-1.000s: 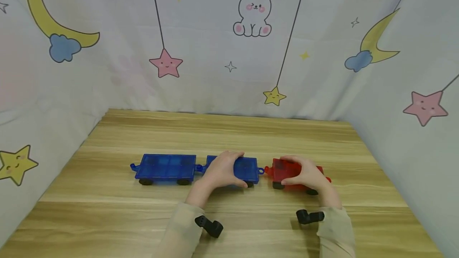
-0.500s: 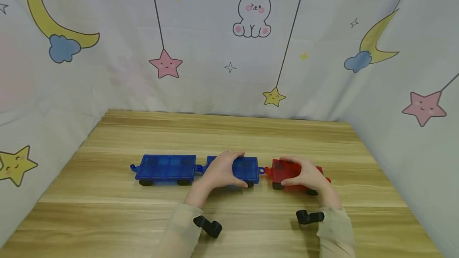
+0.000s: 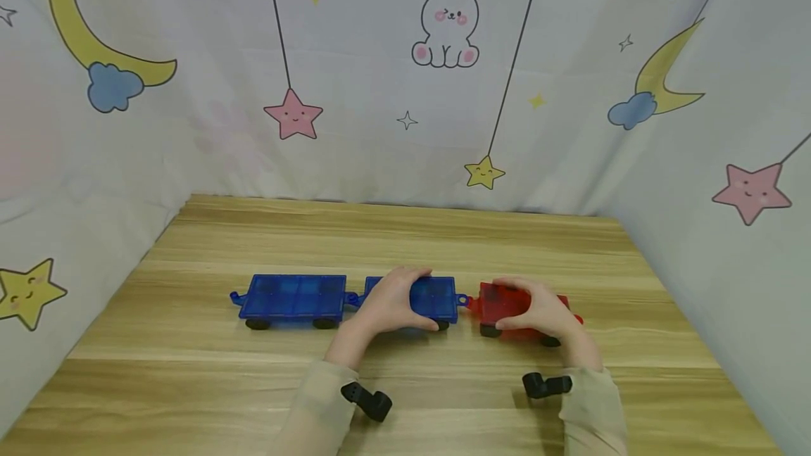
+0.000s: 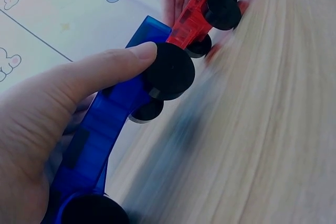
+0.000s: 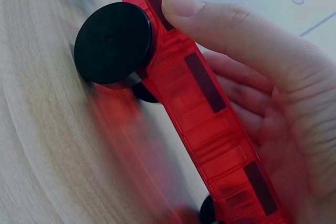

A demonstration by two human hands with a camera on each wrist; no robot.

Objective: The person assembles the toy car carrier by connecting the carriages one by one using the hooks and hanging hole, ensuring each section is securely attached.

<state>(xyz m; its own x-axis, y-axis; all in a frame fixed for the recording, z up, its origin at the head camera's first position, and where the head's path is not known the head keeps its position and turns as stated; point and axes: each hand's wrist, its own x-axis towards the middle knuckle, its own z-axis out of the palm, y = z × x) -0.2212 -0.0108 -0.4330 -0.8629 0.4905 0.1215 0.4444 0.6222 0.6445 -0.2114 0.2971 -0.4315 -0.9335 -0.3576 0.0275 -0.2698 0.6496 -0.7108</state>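
Note:
My left hand (image 3: 394,301) grips a blue toy train car (image 3: 437,296) from above, the thumb on the near side by a black wheel (image 4: 169,71). At its left end that car is joined to another blue toy train car (image 3: 298,295). My right hand (image 3: 545,312) holds a red toy train car (image 3: 497,301) across its width, the thumb along its near side edge. The red car's hook (image 3: 472,302) overlaps the ring (image 3: 464,300) at the right end of the held blue car. Both hands' far fingers are partly hidden behind the cars.
The cars are in a row on a wood-grain table (image 3: 405,385). A white printed cloth (image 3: 355,160) hangs behind and at both sides. Black wrist cameras (image 3: 546,385) sit on both sleeves.
My right hand has shifted the red car slightly left, and its hook now overlaps the blue car's ring more. The left hand and the blue cars have stayed nearly still.

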